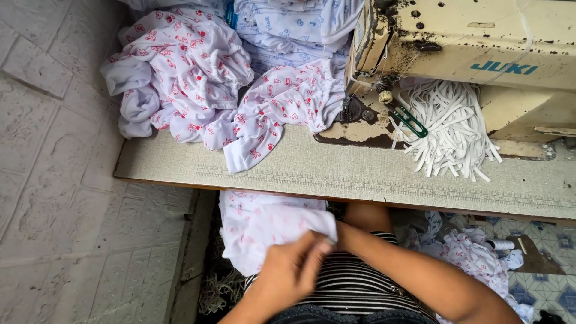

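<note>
Left hand: the left hand is pinching the white, pink-printed cloth lying in the lap, at about 6 o'clock below the table edge.
Right hand: the right hand is lying hidden behind that cloth, so I cannot tell its grip.
Table: the sewing table is carrying a sewing machine at 1 o'clock.
Elastic: white elastic strips are spilling beside it.
Pile: printed garments are heaping at 11 o'clock.
</note>
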